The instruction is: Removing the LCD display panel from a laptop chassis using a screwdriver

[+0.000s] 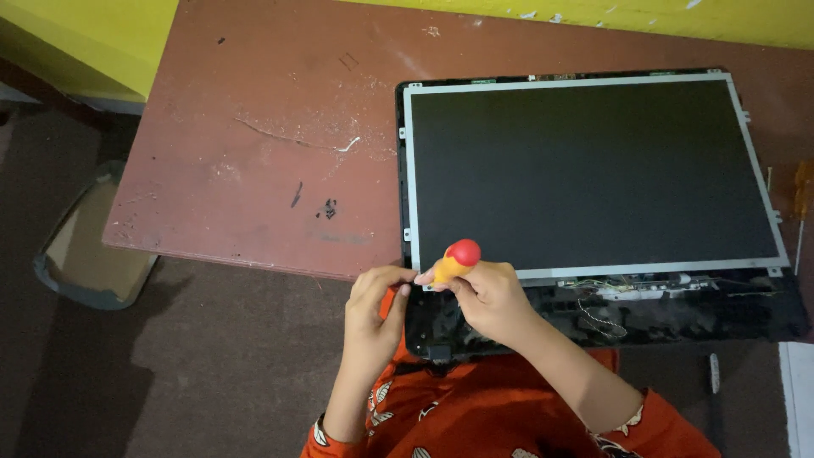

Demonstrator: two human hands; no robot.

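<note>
A bare laptop screen panel [593,170] with a silver metal frame lies in its black back cover [678,318] on a reddish-brown table [254,153]. My right hand [492,301] is closed around a screwdriver [455,261] with a yellow-orange handle and a red cap, held upright at the panel's near left corner. My left hand [377,297] pinches at the same corner with its fingertips, touching the cover's edge. The screwdriver tip is hidden by my fingers. Thin wires and a small circuit strip [644,288] show along the panel's lower edge.
Scratches and white debris [348,144] mark the table's left part. A yellow wall [85,42] runs behind. A grey tray-like object [85,254] lies on the dark floor at left. A thin tool with an orange handle [801,199] rests at the table's right edge.
</note>
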